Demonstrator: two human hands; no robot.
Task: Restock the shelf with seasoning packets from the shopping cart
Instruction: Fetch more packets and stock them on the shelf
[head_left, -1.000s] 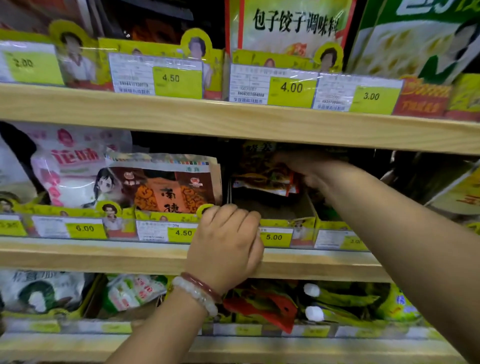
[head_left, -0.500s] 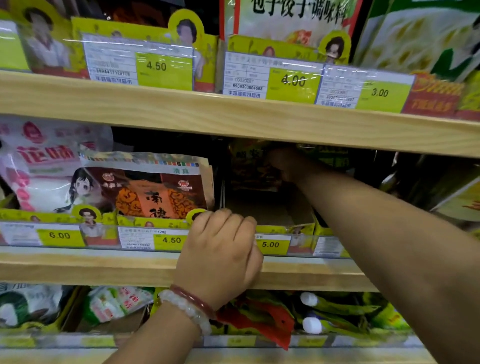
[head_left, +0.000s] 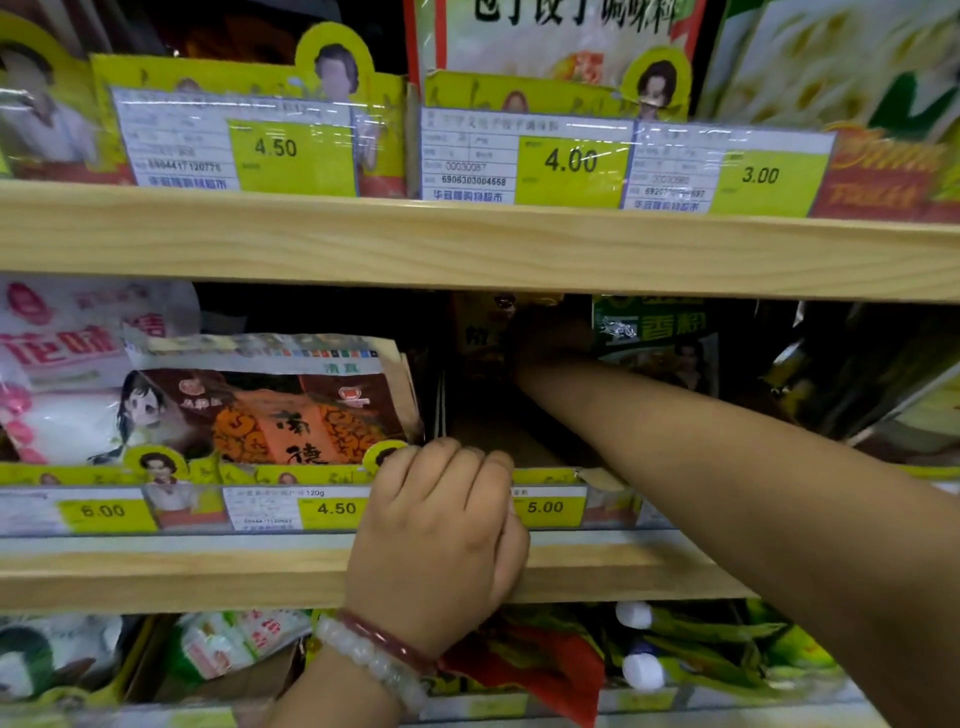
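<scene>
At the middle shelf (head_left: 171, 577) of a wooden store rack, a person works w/ both arms raised. The left hand (head_left: 441, 535), at about 6 o'clock in frame, curls its fingers over the front lip of the shelf and grips it, knuckles up, covering part of the price-tag strip (head_left: 311, 512) between the 4.50 and 5.00 labels. Two bead bracelets (head_left: 374, 654), one pale and one dark red, ring that wrist.

The right arm crosses from 4 o'clock toward centre and reaches deep into the dark bay behind the 5.00 tag. The right hand (head_left: 545, 343) sits in shadow near 12 o'clock of that bay, against a brownish seasoning packet (head_left: 480, 332) standing toward the back; whether the fingers close round the packet cannot be told, too dark.

At 9 o'clock of the bay, a brown-and-orange packet (head_left: 291, 410) stands upright behind the 4.50 tag, w/ a white-and-pink bag (head_left: 57, 364) further left behind the 6.00 tag. At 3 o'clock of the hand, a green packet (head_left: 660, 332) stands just beside it.

The upper shelf (head_left: 467, 249) carries tags reading 4.50, 4.00 and 3.00, w/ a large white packet (head_left: 561, 36) above the 4.00 tag. On the bottom shelf, at 6 o'clock, lie a red packet (head_left: 561, 670) and green bags.
</scene>
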